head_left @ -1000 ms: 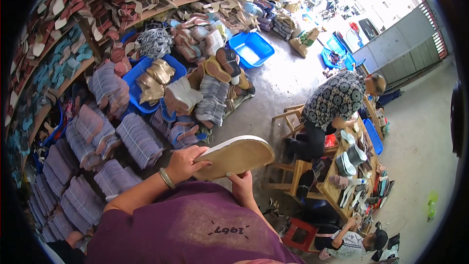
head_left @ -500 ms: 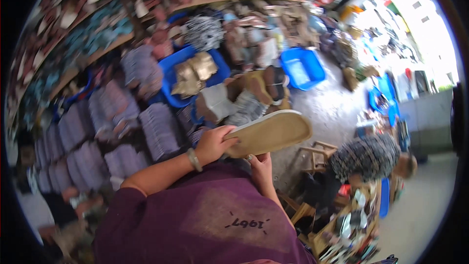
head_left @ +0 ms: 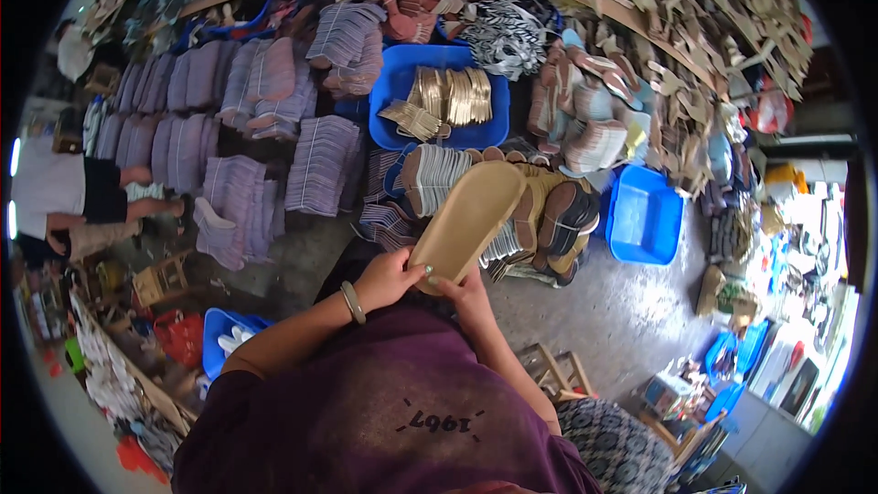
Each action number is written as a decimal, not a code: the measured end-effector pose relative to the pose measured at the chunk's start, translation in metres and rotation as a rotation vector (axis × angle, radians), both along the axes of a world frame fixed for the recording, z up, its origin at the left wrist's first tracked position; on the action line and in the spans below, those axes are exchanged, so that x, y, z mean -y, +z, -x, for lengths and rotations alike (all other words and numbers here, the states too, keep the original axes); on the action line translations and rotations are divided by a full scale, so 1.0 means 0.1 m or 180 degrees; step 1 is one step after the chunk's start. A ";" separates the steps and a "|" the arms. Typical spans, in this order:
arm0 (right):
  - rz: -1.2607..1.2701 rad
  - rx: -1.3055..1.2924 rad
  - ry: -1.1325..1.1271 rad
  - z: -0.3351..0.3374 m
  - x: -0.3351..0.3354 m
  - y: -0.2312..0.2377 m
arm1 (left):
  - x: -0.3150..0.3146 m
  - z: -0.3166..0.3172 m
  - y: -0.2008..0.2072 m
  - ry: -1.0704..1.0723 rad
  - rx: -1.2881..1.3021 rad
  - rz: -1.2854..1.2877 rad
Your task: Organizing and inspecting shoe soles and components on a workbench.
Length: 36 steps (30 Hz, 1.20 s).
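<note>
Both the left hand and right hand grip the near end of a long tan cork-textured shoe sole, fingers curled closed, above stacked soles in a far blue plastic tub

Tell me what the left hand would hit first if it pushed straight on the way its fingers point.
The left hand already grips the tan sole; past it, probably the stacked soles on the floor, though depth is unclear.

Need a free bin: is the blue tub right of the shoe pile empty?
Empty: the blue tub shows only its bare blue floor and walls.
</note>
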State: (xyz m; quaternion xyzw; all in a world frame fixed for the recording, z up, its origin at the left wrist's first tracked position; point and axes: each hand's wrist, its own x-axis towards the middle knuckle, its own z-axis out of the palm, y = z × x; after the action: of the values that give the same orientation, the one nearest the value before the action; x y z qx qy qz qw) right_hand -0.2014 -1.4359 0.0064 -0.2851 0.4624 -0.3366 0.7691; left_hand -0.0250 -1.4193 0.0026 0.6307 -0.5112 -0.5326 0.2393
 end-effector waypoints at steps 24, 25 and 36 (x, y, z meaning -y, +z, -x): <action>-0.1270 -0.0341 0.0146 0.93 0.59 -0.96 | -0.72 0.25 -0.61 0.1615 -0.0498 -0.1215; -0.1339 -0.0182 -0.0018 0.91 0.64 -0.95 | -0.91 0.16 -0.76 0.1484 0.0150 -0.1129; 0.0068 -0.0300 0.2336 0.42 -0.08 -1.05 | -1.12 0.19 -0.74 0.1971 -0.1215 -0.1141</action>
State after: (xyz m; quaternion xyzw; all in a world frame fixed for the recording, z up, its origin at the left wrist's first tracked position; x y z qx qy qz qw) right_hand -0.2438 -1.4275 -0.0983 -0.4552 0.3608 -0.0296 0.8135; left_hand -0.0437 -1.3077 -0.0711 0.6764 -0.1425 -0.6236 0.3652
